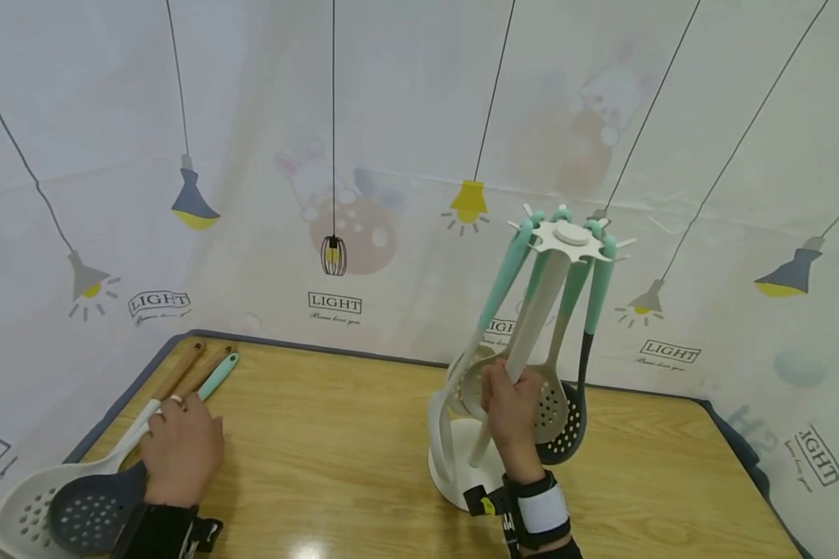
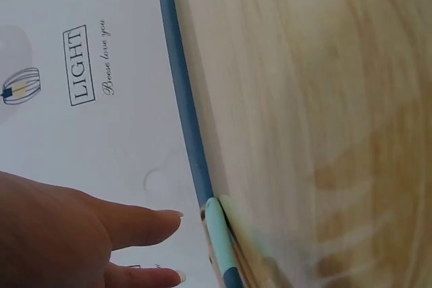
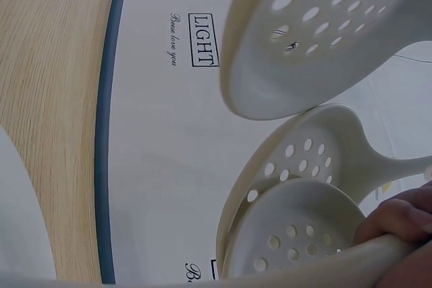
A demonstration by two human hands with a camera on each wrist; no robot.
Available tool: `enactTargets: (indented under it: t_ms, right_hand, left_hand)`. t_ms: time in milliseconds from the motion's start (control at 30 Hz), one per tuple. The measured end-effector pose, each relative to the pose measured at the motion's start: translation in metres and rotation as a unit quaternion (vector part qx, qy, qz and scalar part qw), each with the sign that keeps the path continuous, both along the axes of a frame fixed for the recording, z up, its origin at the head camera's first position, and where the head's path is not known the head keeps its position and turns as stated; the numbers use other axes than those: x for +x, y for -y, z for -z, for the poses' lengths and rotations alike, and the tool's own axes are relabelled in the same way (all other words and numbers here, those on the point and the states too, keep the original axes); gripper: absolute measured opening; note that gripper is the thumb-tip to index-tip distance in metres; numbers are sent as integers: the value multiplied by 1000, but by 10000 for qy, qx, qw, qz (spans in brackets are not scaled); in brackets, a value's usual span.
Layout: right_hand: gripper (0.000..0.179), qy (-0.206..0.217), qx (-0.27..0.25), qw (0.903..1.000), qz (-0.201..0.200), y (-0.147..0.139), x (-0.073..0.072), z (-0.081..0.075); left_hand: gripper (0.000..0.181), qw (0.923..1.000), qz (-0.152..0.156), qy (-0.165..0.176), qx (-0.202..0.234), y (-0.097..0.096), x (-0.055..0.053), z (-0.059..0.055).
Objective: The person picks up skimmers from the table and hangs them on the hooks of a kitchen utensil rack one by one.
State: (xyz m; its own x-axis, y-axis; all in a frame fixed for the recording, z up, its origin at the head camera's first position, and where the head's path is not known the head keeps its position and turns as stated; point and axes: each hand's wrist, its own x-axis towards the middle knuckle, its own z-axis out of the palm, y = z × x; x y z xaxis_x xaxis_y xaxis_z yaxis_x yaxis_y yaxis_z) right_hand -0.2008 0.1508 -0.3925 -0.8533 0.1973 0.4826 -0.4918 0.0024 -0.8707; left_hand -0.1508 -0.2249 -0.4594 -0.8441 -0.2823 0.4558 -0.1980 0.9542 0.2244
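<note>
My right hand [image 1: 513, 407] grips the white pole of a utensil stand [image 1: 541, 303], which leans to the right in the head view. Mint-handled utensils hang around its top, among them a beige slotted spoon [image 1: 551, 404] and a dark skimmer [image 1: 566, 435]. In the right wrist view, pale perforated scoops [image 3: 307, 227] are close to the fingers. At the table's left, my left hand [image 1: 182, 446] is over several utensils, its fingers extended. Beneath it are a white skimmer [image 1: 31, 505] and a dark skimmer [image 1: 91, 512]; contact with the handles is partly hidden.
The wooden tabletop [image 1: 322, 435] has a dark blue edge. Behind it hangs a pale cloth [image 1: 405, 116] printed with lamps. Brown wooden handles [image 1: 178, 369] and a mint handle [image 1: 220, 376] point toward the table's back left corner.
</note>
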Motion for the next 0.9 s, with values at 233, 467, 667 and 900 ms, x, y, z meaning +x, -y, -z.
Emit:
enactTargets:
  t_ms: [233,467,667,900]
  right_hand:
    - [41,98,-17,9999,24,-1,-1,0]
    - [40,130,-71,9999,-24,0,0,0]
    - [40,134,-84,9999,0,0,-2,0]
    - [40,258,-137,9996,13,0,-1,-1]
  left_hand:
    - [46,9992,50,373,154,8,-4,7]
    - [26,10000,63,-43,5,14,-5,15]
    - [28,9892,267,1240,729,27,-9,9]
    - [30,9788,379,1738,1012,38,-15,5]
